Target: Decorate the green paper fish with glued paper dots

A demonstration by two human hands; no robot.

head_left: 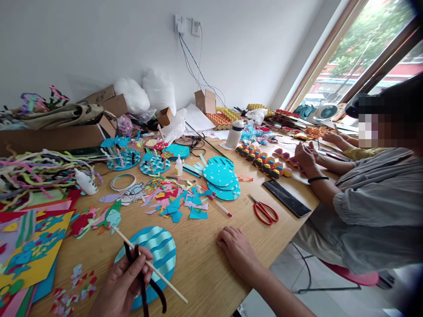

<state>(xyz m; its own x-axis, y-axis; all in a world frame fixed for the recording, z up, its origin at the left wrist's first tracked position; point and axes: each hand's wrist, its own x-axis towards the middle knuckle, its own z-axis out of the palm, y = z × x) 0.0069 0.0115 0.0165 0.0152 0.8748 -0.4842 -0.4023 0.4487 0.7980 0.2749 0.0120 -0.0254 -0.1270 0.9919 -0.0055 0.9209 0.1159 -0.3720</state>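
Observation:
My left hand (127,275) pinches a thin wooden stick (170,287) together with a dark brown pipe cleaner (160,291), whose ends hang down below the fingers. Behind that hand lies a blue paper disc (167,246) with wavy pale strips, partly covered by the hand. The stick's far end reaches toward a green and pale-blue paper fish (114,215); I cannot tell if they touch. My right hand (236,248) rests on the table, fingers lying loosely on the wood, holding nothing. Red-handled scissors (263,211) and a red-capped pen (222,208) lie beyond it.
Paper scraps (175,198), a glue bottle (86,182), a tape roll (123,181) and stacked blue discs (223,178) cover the middle. Pipe cleaners (49,169) heap at left. A black phone (286,198) lies near the right edge, beside a seated co-worker (373,198).

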